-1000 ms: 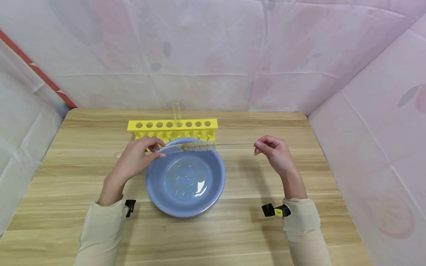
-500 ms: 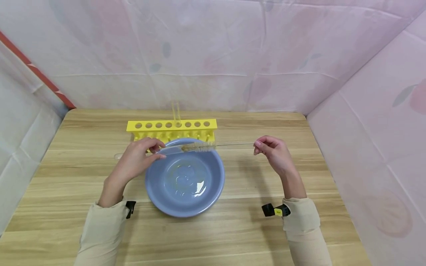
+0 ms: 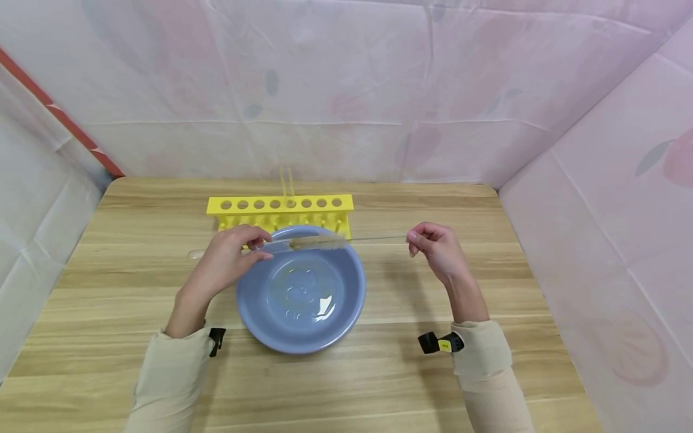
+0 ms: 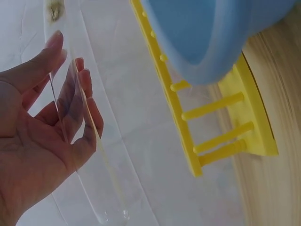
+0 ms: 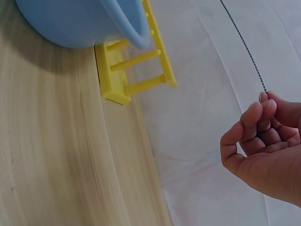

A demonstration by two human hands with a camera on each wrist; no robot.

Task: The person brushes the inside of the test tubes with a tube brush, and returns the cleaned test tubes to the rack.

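Above the blue basin (image 3: 301,346), my left hand (image 3: 230,255) holds a clear glass test tube (image 4: 94,188) between thumb and fingers, its rounded end pointing left. From the right, a test tube brush (image 3: 319,242) with pale bristles reaches the tube, its tan tip inside the mouth. How much of the bristle head is inside is hard to tell through the glass. My right hand (image 3: 438,249) pinches the end of the brush's twisted wire handle (image 5: 244,44) with thumb and fingertips. Brush and tube lie nearly level, in one line.
Behind the basin stands a yellow test tube rack (image 3: 213,205) with a row of holes. Another clear test tube (image 3: 287,182) stands upright in it. Shallow liquid shows in the basin. The wooden table (image 3: 379,385) ends at fabric-covered walls.
My right hand has moved slightly left with the brush, whose bristles sit a little further left now. My left hand with the test tube has shifted slightly right.
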